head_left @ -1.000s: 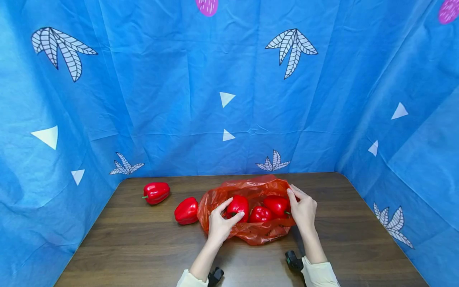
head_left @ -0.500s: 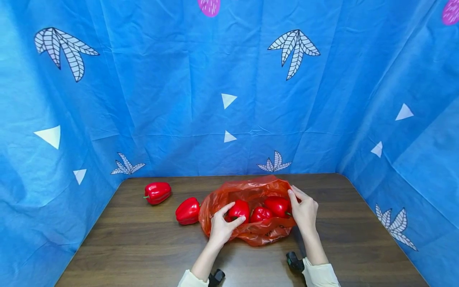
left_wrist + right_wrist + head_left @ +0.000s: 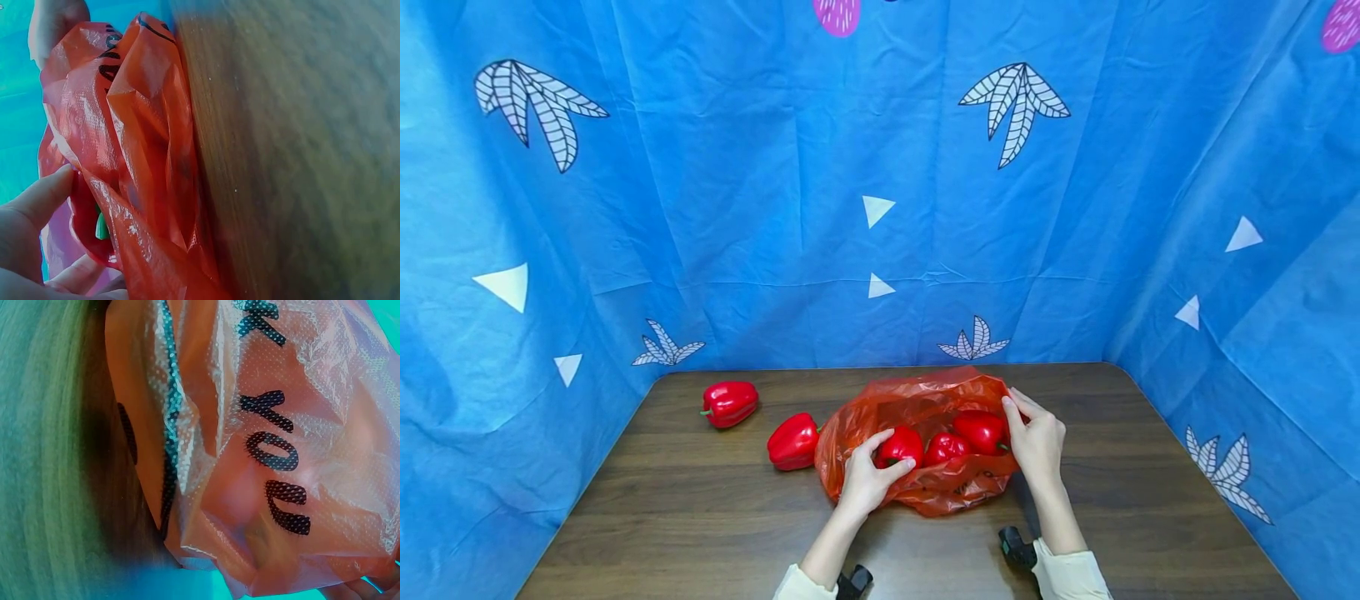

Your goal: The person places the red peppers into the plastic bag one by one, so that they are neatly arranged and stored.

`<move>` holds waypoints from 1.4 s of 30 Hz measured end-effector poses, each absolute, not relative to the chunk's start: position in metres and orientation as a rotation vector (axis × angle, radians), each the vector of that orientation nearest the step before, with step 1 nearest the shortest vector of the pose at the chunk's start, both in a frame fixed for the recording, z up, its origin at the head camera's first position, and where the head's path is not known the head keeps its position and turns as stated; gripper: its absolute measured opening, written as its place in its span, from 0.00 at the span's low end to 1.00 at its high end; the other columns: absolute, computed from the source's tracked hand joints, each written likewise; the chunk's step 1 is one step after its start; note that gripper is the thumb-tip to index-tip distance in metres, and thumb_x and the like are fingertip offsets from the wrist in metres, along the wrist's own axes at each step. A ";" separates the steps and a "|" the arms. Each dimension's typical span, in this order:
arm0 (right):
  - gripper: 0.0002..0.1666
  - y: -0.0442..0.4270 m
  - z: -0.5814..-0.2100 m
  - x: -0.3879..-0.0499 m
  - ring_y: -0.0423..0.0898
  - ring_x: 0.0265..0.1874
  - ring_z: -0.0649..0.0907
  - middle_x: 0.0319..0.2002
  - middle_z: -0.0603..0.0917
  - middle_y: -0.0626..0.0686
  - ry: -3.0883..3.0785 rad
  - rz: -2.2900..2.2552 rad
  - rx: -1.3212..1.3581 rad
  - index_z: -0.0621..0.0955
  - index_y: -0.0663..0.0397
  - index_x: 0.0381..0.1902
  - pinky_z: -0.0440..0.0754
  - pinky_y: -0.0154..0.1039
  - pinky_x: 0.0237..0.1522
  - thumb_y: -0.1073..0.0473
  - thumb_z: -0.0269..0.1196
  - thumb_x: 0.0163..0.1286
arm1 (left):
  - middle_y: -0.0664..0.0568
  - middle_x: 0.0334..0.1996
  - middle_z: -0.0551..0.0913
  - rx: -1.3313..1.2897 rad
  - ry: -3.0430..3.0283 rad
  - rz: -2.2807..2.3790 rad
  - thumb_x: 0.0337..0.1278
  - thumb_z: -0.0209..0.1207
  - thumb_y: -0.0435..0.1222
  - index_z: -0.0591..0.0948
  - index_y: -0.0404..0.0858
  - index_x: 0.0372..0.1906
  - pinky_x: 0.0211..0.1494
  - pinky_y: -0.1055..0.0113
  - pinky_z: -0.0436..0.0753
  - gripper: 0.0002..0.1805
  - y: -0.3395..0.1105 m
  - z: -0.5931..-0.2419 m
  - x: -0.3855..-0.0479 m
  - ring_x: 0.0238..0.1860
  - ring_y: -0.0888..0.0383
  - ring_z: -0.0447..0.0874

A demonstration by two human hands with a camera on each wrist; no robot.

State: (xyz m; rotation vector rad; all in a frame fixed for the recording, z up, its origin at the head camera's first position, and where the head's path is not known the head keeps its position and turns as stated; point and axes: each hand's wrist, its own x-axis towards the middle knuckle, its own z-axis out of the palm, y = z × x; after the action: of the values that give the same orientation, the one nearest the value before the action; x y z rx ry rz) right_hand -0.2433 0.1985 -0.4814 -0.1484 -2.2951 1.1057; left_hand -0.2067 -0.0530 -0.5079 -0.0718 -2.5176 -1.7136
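A red plastic bag (image 3: 951,492) lies with its mouth spread, holding three red bell peppers. My left hand (image 3: 863,479) grips the leftmost pepper (image 3: 902,446) between thumb and fingers inside the bag. Beside it are a middle pepper (image 3: 946,447) and a right one (image 3: 981,430). My right hand (image 3: 1039,437) pinches the bag's right rim. In the left wrist view, the left hand (image 3: 25,244) holds the pepper (image 3: 84,219), whose green stem shows by the bag film (image 3: 150,131). Printed bag film (image 3: 275,450) fills much of the right wrist view, the right hand (image 3: 365,587) at its corner.
On the wooden table (image 3: 700,517), one red pepper (image 3: 793,442) lies just left of the bag and another (image 3: 730,403) farther back on the left. A blue patterned cloth (image 3: 737,208) hangs behind the table and along both sides.
My left hand and its pepper have moved slightly down into the bag, a little toward the right. The right hand keeps its hold on the rim, and the head view has shifted slightly.
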 end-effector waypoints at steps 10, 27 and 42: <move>0.18 0.199 -0.480 -0.243 0.62 0.55 0.81 0.53 0.84 0.61 -2.278 1.102 -0.123 0.83 0.61 0.52 0.76 0.58 0.59 0.57 0.62 0.70 | 0.39 0.57 0.81 -0.067 -2.538 -1.682 0.46 0.73 0.40 0.79 0.39 0.60 0.56 0.42 0.78 0.32 -0.053 -0.506 -0.206 0.55 0.40 0.78; 0.17 0.199 -0.482 -0.245 0.62 0.53 0.82 0.52 0.85 0.61 -2.266 1.080 -0.099 0.84 0.62 0.51 0.75 0.59 0.59 0.58 0.63 0.69 | 0.42 0.60 0.79 -0.161 -2.286 -1.814 0.47 0.73 0.37 0.80 0.38 0.59 0.63 0.47 0.75 0.30 -0.054 -0.491 -0.204 0.61 0.39 0.76; 0.17 0.199 -0.483 -0.246 0.62 0.55 0.81 0.52 0.84 0.61 -2.287 1.094 -0.120 0.83 0.62 0.52 0.74 0.59 0.61 0.57 0.63 0.70 | 0.46 0.63 0.77 -0.219 -2.041 -1.910 0.47 0.71 0.28 0.77 0.38 0.63 0.67 0.64 0.73 0.33 -0.115 -0.423 -0.188 0.67 0.46 0.72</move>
State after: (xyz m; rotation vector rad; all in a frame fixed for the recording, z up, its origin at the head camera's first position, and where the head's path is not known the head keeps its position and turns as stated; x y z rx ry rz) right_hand -0.2456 0.1991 -0.4835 -0.1196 -2.2867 1.0942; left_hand -0.1883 -0.1145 -0.4234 -0.2194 -2.0406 -1.9097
